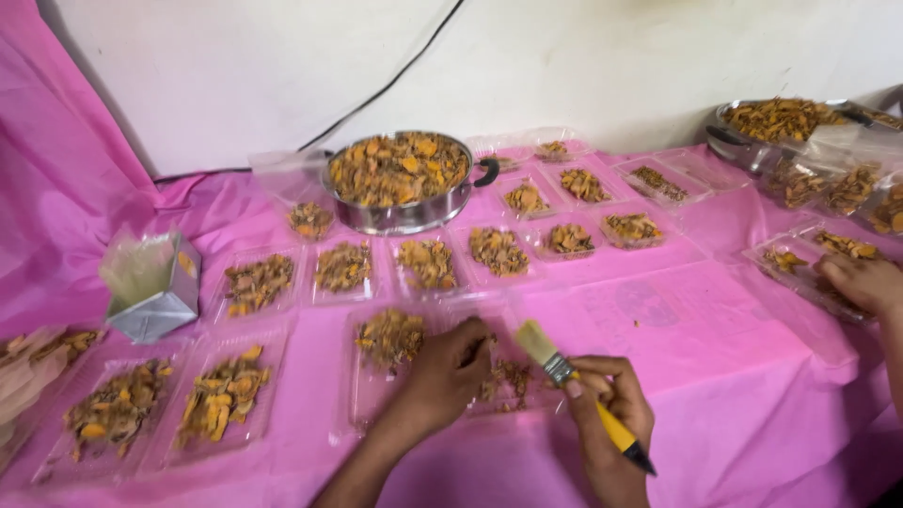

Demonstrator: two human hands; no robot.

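Observation:
My left hand (442, 376) rests, fingers curled, on a clear plastic tray (362, 414) at the near middle of the pink-covered table (734, 395), touching dried orange-brown slices (390, 336) in it. My right hand (611, 404) grips a paintbrush with a yellow handle (616, 435). Its pale bristles (536, 341) point up and left over the same tray. Whether the left hand pinches any slices is hidden.
Several clear trays (428, 263) of dried slices stand in rows across the table. A steel pot (400, 183) full of slices sits at the back, another (781, 127) at far right. A small foil box (150, 287) stands left. Another person's hand (861, 282) touches a tray at right.

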